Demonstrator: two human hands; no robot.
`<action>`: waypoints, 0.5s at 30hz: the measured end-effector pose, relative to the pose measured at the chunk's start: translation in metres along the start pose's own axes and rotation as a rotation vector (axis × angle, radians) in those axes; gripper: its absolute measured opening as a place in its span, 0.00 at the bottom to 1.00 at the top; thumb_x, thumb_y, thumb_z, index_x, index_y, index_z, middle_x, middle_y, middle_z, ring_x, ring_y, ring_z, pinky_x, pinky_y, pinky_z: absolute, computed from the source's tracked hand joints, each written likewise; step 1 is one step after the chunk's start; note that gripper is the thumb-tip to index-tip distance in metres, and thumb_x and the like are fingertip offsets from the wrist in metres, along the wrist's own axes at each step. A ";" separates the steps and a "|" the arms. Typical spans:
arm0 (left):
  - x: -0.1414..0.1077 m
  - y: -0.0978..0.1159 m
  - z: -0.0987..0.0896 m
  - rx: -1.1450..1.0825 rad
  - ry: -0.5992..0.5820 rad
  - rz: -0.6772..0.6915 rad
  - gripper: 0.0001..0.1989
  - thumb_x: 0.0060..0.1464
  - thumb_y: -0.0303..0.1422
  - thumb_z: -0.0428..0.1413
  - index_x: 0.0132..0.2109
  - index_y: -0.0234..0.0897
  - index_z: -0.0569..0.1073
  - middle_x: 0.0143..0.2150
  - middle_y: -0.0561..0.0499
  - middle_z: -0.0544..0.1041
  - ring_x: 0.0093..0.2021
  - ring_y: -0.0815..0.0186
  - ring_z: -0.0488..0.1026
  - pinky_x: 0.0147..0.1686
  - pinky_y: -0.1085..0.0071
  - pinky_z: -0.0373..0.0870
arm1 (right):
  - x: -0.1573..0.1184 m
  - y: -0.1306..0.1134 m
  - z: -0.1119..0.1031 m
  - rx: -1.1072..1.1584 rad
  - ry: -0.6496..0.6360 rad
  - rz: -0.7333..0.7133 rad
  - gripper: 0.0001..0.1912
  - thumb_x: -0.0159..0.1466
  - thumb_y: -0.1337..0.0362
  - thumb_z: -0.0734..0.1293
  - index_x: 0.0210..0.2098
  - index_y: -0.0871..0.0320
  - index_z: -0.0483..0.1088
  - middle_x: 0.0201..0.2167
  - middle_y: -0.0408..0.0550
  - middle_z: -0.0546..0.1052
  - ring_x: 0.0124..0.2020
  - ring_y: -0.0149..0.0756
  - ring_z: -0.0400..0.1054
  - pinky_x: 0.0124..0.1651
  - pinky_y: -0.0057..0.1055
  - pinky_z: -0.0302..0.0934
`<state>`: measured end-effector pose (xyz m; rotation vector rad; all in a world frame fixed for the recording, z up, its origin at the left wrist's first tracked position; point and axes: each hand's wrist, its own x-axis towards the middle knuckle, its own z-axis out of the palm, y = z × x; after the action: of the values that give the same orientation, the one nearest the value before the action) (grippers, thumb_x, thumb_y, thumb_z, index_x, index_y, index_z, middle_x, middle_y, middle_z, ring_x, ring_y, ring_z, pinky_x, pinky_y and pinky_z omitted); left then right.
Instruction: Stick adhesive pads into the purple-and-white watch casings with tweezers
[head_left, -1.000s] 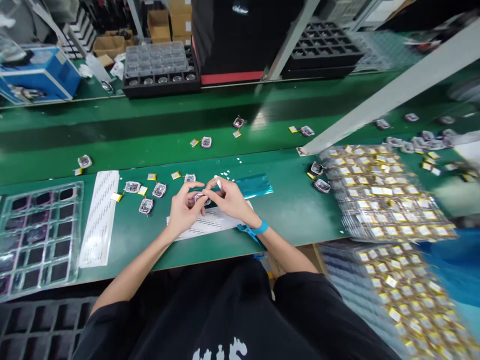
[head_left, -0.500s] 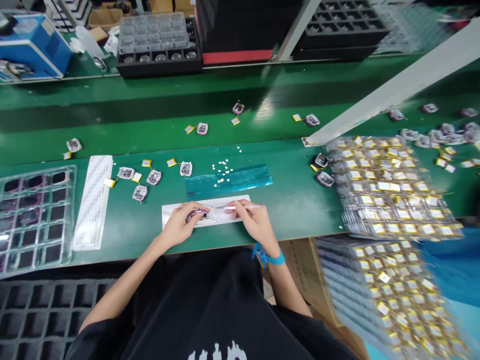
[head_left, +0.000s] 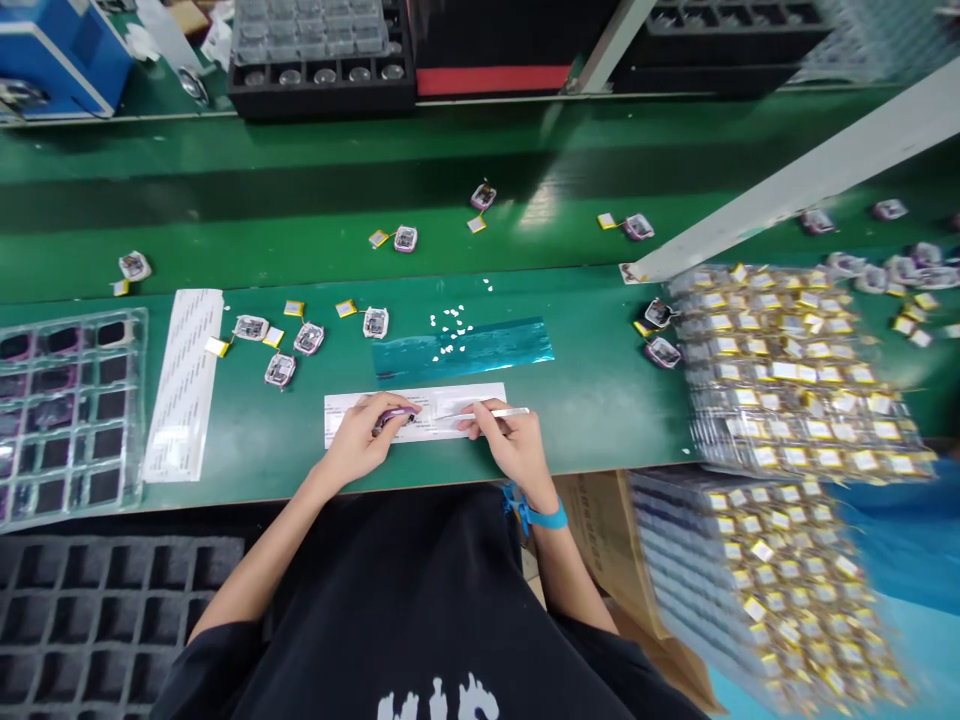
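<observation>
My left hand (head_left: 362, 436) is closed round a small purple-rimmed device (head_left: 395, 416), partly covered by the fingers. In my right hand (head_left: 510, 440) is a thin white pen-like tool (head_left: 499, 413), its fine tip pointing left toward the device. Both hands rest at a white printed strip (head_left: 450, 402) near the table's front edge. Just beyond it lies a teal transparent film (head_left: 487, 350), with several tiny white pieces (head_left: 448, 349) on and behind it. An open device (head_left: 376, 322) wired to a yellow-edged battery (head_left: 346, 309) sits behind my left hand.
More devices (head_left: 280, 370) lie to the left, beside a white sheet (head_left: 180, 400) and a clear compartment tray (head_left: 71, 410). Stacked trays of batteries (head_left: 795, 375) stand on the right. A slanted white post (head_left: 780, 180) rises at the right. Black trays (head_left: 319, 95) stand at the back.
The view has shifted slightly, moving the background items upward. Both hands keep their holds; the tool and device stay almost in the same place over the strip.
</observation>
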<state>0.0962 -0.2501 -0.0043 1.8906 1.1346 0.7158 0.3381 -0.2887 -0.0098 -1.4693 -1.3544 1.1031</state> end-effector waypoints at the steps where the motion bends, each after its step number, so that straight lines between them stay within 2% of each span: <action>1: 0.000 0.000 0.000 0.005 -0.002 -0.001 0.09 0.67 0.31 0.52 0.48 0.41 0.77 0.47 0.48 0.85 0.48 0.59 0.81 0.51 0.63 0.73 | 0.000 -0.001 0.000 0.006 -0.012 -0.005 0.26 0.71 0.47 0.64 0.24 0.54 0.76 0.28 0.48 0.83 0.30 0.40 0.80 0.38 0.33 0.73; 3: 0.001 0.000 0.000 0.009 -0.004 -0.009 0.09 0.67 0.31 0.52 0.48 0.41 0.77 0.47 0.48 0.85 0.48 0.59 0.81 0.50 0.63 0.74 | 0.000 -0.003 -0.001 0.024 -0.043 -0.011 0.24 0.71 0.46 0.65 0.26 0.54 0.78 0.29 0.49 0.84 0.31 0.41 0.80 0.39 0.34 0.74; 6: 0.002 0.001 -0.001 -0.017 -0.007 -0.020 0.09 0.67 0.32 0.53 0.47 0.41 0.78 0.47 0.47 0.85 0.47 0.59 0.81 0.50 0.63 0.74 | 0.000 -0.005 -0.005 0.065 -0.079 -0.008 0.20 0.69 0.46 0.67 0.34 0.54 0.82 0.32 0.49 0.85 0.33 0.42 0.81 0.41 0.36 0.76; 8: 0.002 0.000 -0.001 -0.039 -0.002 -0.025 0.09 0.66 0.33 0.54 0.46 0.41 0.79 0.46 0.47 0.85 0.46 0.59 0.81 0.50 0.63 0.74 | 0.001 -0.005 -0.008 0.100 -0.079 -0.003 0.21 0.68 0.44 0.68 0.36 0.54 0.83 0.32 0.49 0.85 0.32 0.42 0.81 0.41 0.37 0.77; 12: 0.002 0.001 -0.001 -0.081 0.053 -0.051 0.08 0.64 0.34 0.56 0.44 0.40 0.80 0.43 0.48 0.86 0.42 0.61 0.82 0.45 0.66 0.76 | 0.002 -0.002 -0.013 0.169 0.002 -0.007 0.24 0.67 0.41 0.68 0.33 0.55 0.82 0.29 0.51 0.84 0.31 0.43 0.80 0.38 0.37 0.77; 15: 0.001 0.007 -0.002 -0.127 0.142 -0.086 0.10 0.64 0.38 0.57 0.43 0.38 0.80 0.40 0.47 0.86 0.37 0.62 0.83 0.40 0.68 0.78 | 0.001 -0.005 -0.012 0.219 0.098 -0.024 0.22 0.68 0.43 0.68 0.34 0.55 0.81 0.29 0.49 0.84 0.31 0.42 0.81 0.38 0.37 0.77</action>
<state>0.0978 -0.2506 0.0025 1.6968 1.2215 0.8638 0.3485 -0.2876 -0.0020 -1.3258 -1.1422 1.1119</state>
